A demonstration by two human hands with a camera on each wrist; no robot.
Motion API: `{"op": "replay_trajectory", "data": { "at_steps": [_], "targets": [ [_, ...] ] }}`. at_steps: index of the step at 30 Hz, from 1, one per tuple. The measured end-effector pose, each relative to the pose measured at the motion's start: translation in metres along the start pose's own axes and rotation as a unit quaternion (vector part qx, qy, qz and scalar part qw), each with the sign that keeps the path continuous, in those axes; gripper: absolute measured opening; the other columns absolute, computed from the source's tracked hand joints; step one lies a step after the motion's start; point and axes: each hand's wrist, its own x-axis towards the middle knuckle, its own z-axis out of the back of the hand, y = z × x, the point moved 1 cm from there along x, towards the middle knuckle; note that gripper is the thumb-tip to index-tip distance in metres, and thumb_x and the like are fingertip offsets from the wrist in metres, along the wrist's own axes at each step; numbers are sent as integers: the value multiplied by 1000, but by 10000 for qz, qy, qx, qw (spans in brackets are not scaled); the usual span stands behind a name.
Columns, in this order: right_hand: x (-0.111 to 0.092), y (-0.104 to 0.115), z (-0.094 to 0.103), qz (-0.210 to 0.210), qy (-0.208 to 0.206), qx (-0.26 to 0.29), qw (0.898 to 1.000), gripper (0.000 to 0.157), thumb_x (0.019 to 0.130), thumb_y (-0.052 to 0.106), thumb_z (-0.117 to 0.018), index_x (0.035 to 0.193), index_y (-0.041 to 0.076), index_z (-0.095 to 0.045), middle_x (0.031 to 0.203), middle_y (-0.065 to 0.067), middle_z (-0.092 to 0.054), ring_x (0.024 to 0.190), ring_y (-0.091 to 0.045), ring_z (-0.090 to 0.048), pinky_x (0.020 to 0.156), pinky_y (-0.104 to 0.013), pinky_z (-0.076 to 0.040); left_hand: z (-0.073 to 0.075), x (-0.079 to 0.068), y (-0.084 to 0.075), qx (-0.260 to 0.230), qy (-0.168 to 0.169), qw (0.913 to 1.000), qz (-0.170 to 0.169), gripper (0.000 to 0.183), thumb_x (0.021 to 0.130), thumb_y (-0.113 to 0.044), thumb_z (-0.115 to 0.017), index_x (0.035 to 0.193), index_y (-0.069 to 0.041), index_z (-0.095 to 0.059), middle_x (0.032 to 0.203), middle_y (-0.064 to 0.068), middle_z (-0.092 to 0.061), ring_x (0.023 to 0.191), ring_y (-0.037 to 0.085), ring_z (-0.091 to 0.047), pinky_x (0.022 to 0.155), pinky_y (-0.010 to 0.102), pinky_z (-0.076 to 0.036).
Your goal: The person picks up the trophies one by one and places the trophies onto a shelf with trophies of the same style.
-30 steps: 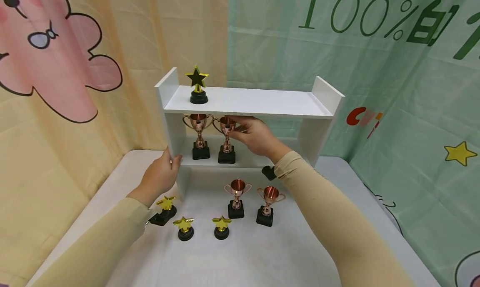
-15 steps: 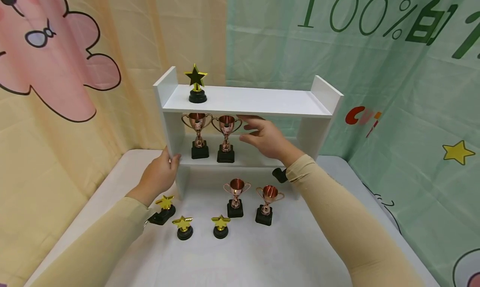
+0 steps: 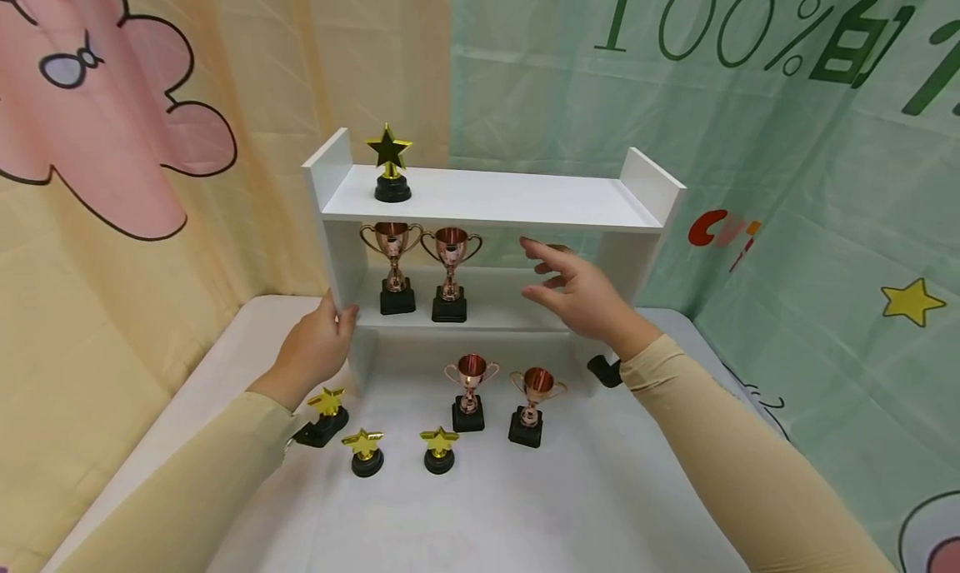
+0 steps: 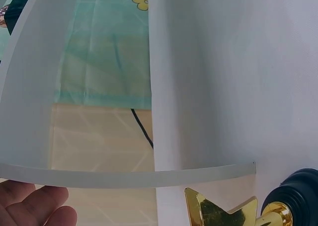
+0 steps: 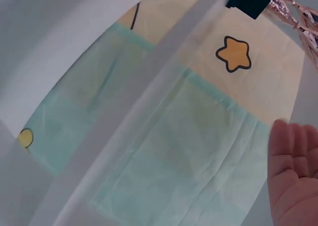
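Observation:
A white shelf [image 3: 491,196] stands on the table. My left hand [image 3: 313,350] grips its left side panel, thumb at the front edge; in the left wrist view its fingers [image 4: 37,206] lie against the panel. My right hand [image 3: 581,294] holds nothing, its fingers apart, in front of the middle tier's right half. On that tier two copper-coloured trophy cups stand side by side, the left cup [image 3: 394,265] and the right cup [image 3: 449,273], nearest my right hand. A gold star trophy [image 3: 391,163] sits on the top tier's left end.
Two more trophy cups stand on the table before the shelf, one [image 3: 470,392] left of the other [image 3: 532,406]. Several small star trophies are nearby: one [image 3: 363,451], another [image 3: 438,449] and a third [image 3: 327,405] by my left wrist. Printed curtains [image 3: 555,73] hang behind.
My right hand has let go of the right cup on the middle tier and drawn away to the right. The cup stays upright there. My left hand keeps its place on the shelf.

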Motion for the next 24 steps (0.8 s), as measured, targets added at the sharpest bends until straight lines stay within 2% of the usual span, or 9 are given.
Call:
{"op": "replay_trajectory", "data": {
  "at_steps": [3, 5, 13, 17, 22, 24],
  "targets": [
    [-16, -5, 4, 208, -143, -160, 9996, 66, 100, 11, -73, 160, 13, -46, 135, -17, -61, 116, -34, -62, 97, -45, -56, 1, 0, 0, -5, 18, 10000, 3, 65, 115, -42, -32, 166, -3, -17, 156, 32, -49, 130, 54, -61, 104, 71, -49],
    [-28, -9, 5, 273, -138, -251, 9992, 65, 99, 9, -74, 158, 12, -48, 130, -16, -63, 112, -33, -61, 93, -42, -56, 1, 0, 0, -2, 33, 10000, 11, 65, 115, -42, -32, 166, -3, -17, 156, 32, -48, 130, 54, -60, 104, 71, -49],
    [-72, -27, -13, 417, 377, -406, 9976, 62, 94, 12, -80, 152, 14, -58, 141, -14, -61, 109, -27, -65, 86, -37, -59, 0, 0, 2, 37, 5, 10000, 33, 66, 115, -43, -32, 166, -3, -17, 155, 32, -50, 129, 54, -61, 104, 71, -49],
    [-86, -39, -28, 346, 745, -490, 9954, 59, 95, 18, -79, 151, 17, -59, 151, -11, -56, 118, -26, -64, 86, -33, -57, 0, 1, 3, 37, 26, 10000, 46, 67, 115, -45, -31, 166, -4, -16, 156, 32, -48, 130, 54, -60, 104, 71, -49],
    [-97, -51, -44, 154, 1028, -523, 9932, 59, 97, 25, -78, 152, 19, -58, 157, -14, -52, 136, -35, -59, 96, -42, -58, 0, 0, 2, 21, 63, 10000, 55, 68, 115, -45, -30, 167, -4, -14, 157, 32, -47, 131, 55, -59, 105, 71, -48],
    [-99, -54, -48, 89, 1071, -502, 9929, 59, 97, 25, -78, 152, 19, -58, 158, -15, -51, 138, -36, -58, 99, -45, -58, -1, 0, 1, 26, 49, 10000, 43, 68, 115, -45, -29, 167, -3, -15, 156, 33, -48, 131, 55, -60, 104, 71, -49]
  ]
}}
